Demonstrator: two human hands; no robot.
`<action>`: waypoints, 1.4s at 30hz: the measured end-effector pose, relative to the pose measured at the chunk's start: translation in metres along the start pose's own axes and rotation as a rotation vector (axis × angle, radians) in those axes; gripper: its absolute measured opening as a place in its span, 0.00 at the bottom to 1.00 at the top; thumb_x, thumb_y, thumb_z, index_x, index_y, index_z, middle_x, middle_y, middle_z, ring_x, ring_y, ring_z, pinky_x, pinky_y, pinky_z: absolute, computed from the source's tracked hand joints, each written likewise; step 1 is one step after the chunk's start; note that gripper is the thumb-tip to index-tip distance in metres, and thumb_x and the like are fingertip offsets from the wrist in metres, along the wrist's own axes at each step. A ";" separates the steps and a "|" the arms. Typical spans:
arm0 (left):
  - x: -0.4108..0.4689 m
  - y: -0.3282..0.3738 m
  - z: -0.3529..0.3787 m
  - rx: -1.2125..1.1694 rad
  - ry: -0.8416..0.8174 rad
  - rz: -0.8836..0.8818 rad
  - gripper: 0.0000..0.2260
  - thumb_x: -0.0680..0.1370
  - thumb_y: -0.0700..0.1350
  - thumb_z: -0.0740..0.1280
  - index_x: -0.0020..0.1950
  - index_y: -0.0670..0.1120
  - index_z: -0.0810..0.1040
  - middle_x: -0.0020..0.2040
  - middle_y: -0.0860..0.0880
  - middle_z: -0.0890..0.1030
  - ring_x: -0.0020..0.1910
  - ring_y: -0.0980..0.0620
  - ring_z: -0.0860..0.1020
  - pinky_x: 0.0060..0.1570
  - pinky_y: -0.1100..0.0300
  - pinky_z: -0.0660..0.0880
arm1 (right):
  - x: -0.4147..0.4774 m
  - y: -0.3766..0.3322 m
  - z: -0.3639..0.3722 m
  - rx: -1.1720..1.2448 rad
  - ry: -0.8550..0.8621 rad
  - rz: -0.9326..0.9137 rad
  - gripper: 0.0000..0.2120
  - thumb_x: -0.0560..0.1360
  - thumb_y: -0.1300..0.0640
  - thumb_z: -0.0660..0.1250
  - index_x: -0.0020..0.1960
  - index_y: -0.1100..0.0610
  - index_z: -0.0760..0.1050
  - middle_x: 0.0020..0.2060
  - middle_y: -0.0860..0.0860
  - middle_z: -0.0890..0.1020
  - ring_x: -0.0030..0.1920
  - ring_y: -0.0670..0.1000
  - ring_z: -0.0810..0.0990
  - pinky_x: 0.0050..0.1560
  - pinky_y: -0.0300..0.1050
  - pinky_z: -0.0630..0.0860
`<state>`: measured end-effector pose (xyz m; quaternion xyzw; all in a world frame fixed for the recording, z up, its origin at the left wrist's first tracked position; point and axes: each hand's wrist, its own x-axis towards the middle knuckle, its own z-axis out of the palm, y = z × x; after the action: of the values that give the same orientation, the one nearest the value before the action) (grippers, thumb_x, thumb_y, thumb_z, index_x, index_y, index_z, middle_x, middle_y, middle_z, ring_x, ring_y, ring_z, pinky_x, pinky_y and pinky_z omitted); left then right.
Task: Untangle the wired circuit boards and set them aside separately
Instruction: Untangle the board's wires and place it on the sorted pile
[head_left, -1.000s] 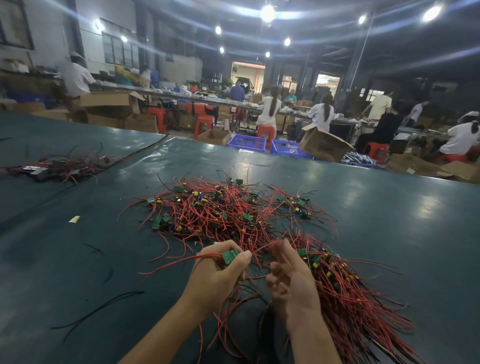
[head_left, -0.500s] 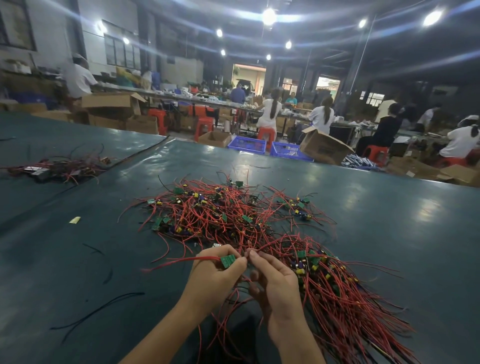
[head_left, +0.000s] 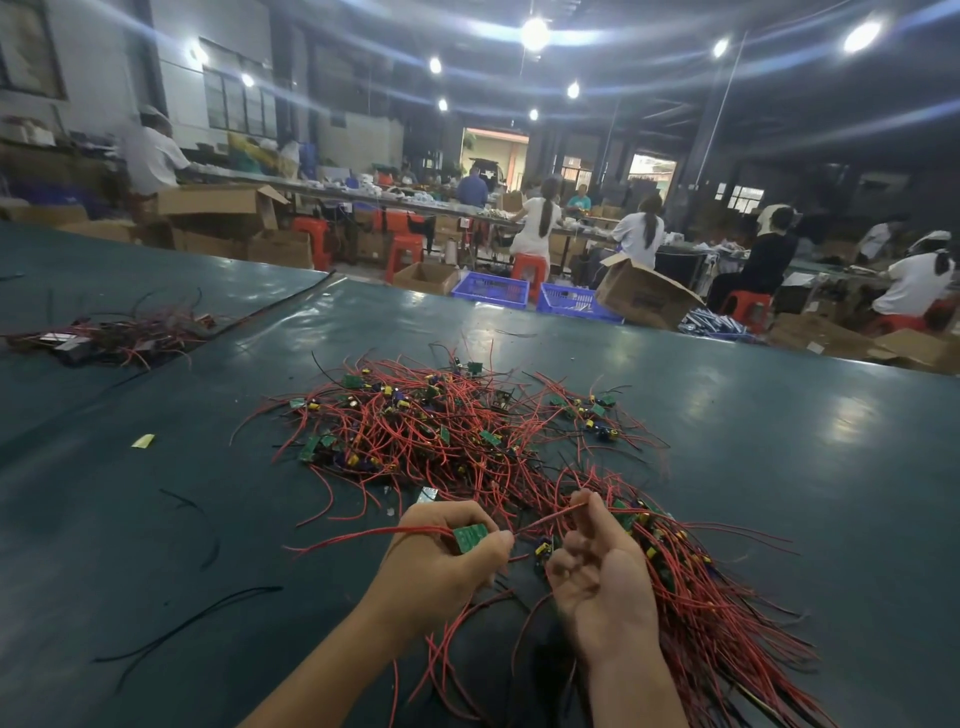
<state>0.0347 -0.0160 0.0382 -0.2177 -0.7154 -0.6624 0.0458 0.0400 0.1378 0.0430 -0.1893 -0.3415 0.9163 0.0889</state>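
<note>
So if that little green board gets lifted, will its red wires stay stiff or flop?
Probably flop: its red wires curve loosely off the green board. Likely light: the left hand pinches it. May snag in the tangled pile beside it.

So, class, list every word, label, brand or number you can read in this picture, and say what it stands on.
Nothing here can be read.
Cardboard box: dark print on its side, too blurred to read.
Green circuit board gripped in the left hand: any markings too small to read.
Red wire pinched by the right hand: no print shows.
Pale scrap on the table: no legible writing.
</note>
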 end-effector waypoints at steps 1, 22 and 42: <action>0.000 0.000 -0.001 0.034 0.002 0.004 0.09 0.71 0.48 0.73 0.31 0.50 0.80 0.26 0.50 0.79 0.27 0.54 0.76 0.31 0.59 0.75 | 0.001 0.000 0.000 0.013 0.012 -0.007 0.09 0.80 0.58 0.64 0.43 0.58 0.78 0.31 0.47 0.77 0.21 0.41 0.67 0.18 0.32 0.63; 0.008 -0.001 -0.001 -0.396 0.153 -0.267 0.20 0.64 0.66 0.67 0.30 0.49 0.82 0.29 0.47 0.78 0.25 0.54 0.74 0.31 0.61 0.71 | -0.019 0.025 0.015 -0.525 -0.345 -0.150 0.20 0.73 0.77 0.62 0.49 0.57 0.85 0.44 0.54 0.87 0.35 0.46 0.82 0.27 0.35 0.70; 0.016 0.010 0.011 -0.235 -0.141 -0.628 0.28 0.79 0.59 0.55 0.23 0.46 0.68 0.15 0.55 0.63 0.13 0.55 0.63 0.21 0.64 0.57 | -0.017 0.037 0.014 -0.559 -0.487 0.038 0.19 0.61 0.47 0.74 0.44 0.59 0.86 0.30 0.57 0.81 0.23 0.50 0.79 0.27 0.42 0.78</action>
<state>0.0258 -0.0013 0.0519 -0.0359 -0.6677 -0.7053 -0.2355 0.0488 0.0968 0.0339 0.0109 -0.5860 0.8075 -0.0669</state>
